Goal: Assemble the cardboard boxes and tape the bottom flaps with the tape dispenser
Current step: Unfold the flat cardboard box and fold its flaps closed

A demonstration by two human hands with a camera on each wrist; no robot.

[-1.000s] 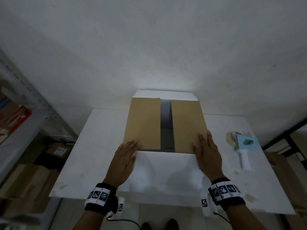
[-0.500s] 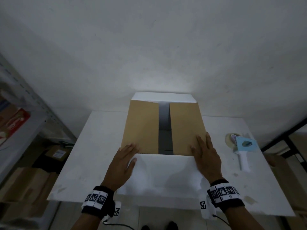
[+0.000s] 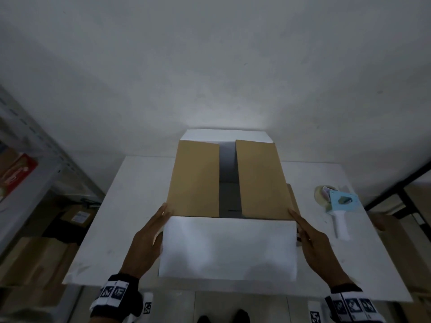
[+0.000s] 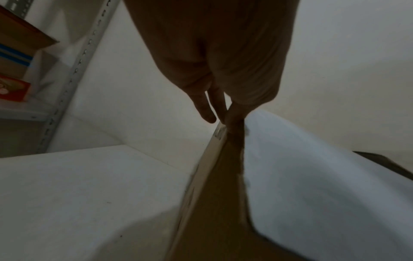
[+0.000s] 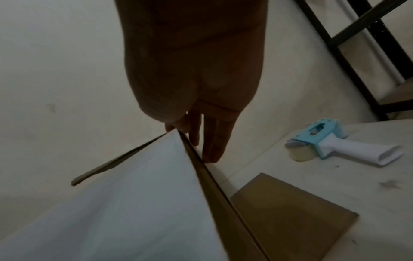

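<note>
Cardboard box (image 3: 227, 180) stands in the middle of the white table (image 3: 130, 206), held between both hands: the left hand (image 3: 145, 243) and right hand (image 3: 314, 248) lie with straight fingers against its two side walls, pinching nothing. Both brown inner flaps (image 3: 194, 178) are folded in, with a gap between them; the near white flap (image 3: 228, 248) is not yet folded over. That fold looks like the step in hand. Next comes the far flap, then the tape dispenser (image 3: 338, 206), lying well apart to the right with bare table between. The wall stands close behind.
</note>
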